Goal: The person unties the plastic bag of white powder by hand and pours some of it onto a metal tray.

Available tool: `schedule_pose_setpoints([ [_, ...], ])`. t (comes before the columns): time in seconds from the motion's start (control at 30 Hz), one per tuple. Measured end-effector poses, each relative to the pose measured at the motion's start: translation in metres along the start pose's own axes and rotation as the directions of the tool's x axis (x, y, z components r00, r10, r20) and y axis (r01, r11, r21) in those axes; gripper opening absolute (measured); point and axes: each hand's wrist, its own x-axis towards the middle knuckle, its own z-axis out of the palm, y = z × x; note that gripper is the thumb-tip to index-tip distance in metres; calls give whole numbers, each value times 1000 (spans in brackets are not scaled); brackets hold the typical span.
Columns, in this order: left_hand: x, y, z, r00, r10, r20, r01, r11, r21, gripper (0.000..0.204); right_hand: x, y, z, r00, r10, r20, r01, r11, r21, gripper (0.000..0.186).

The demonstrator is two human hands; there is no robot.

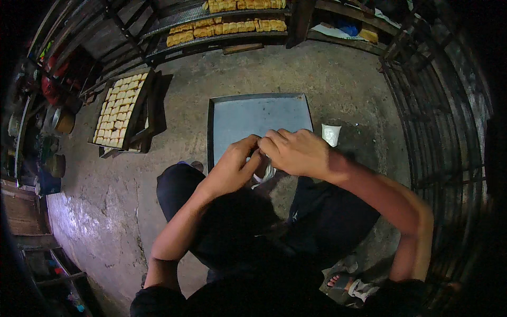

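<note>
My left hand point(237, 162) and my right hand point(297, 151) meet in front of me, fingertips pinched together. Below them hangs a crumpled or stringy white thing point(269, 172), partly hidden by my fingers; its kind cannot be made out. Both hands are closed at its upper end. Beyond and under the hands, a shallow rectangular metal tray point(257, 96) with a blue-grey bottom lies on the floor. Just right of the tray, near my right hand, sits a small white plastic packet point(331, 134).
At the left, a tray of bread rolls point(119, 111) leans on a dark frame. Shelves point(174, 22) at the back hold rows of bread loaves point(240, 26). Dark slatted racks point(438, 121) line the right side. Concrete floor point(100, 211) surrounds me.
</note>
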Motion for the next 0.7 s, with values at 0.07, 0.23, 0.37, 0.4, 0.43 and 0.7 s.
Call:
schedule_pose_setpoints([
  [0.07, 1, -8, 4, 998, 57, -31, -56, 998, 17, 17, 0, -1, 1, 1000, 18, -2, -18, 999, 38, 23],
  [0.23, 7, -8, 1, 998, 62, -20, -63, 998, -5, 18, 4, 4, -1, 1000, -16, 25, 16, 1000, 20, 30],
  [0.37, 12, -9, -1, 1000, -26, 14, 28, 981, -191, 17, 6, 10, -2, 999, -31, 13, 31, 1000, -2, 31],
  [0.4, 14, -8, 1, 999, -30, 20, 34, 965, -262, 17, 6, 12, -3, 1000, -19, -3, 19, 1000, -16, 30],
  [0.43, 16, -6, 3, 999, -33, 25, 39, 943, -331, 17, 6, 15, -4, 999, -32, 15, 32, 999, 15, 31],
  [0.7, 20, -11, -3, 963, -135, 233, 249, 772, -585, 21, 1, 13, -25, 988, -39, 152, 18, 991, 133, 37],
])
